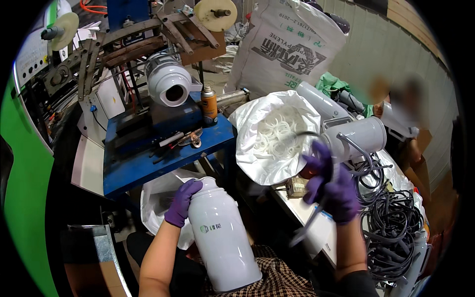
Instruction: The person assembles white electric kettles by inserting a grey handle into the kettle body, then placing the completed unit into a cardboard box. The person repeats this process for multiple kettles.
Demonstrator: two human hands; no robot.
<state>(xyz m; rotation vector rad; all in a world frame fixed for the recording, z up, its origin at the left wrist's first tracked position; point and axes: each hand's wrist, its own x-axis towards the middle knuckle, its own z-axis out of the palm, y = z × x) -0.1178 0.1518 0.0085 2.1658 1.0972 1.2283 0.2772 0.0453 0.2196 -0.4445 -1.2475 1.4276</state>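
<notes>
Flask [222, 237] at lower centre on the person's lap, left hand [181, 202] on its upper left, right hand [330, 185] to its right, cable pile [393, 227] at lower right, bag of rings [277, 136] above centre, machine table [148, 158] at left, spray can [209, 104] on it.

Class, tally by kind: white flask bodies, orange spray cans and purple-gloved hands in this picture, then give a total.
White flask bodies: 3 (in lap, on the machine, on the bench)
Orange spray cans: 1
Purple-gloved hands: 2 (left hand, right hand)
Total: 6

Factory workshop — blue machine bench [148, 158], raw-material sack [287, 49], cable pile [391, 222]
</notes>
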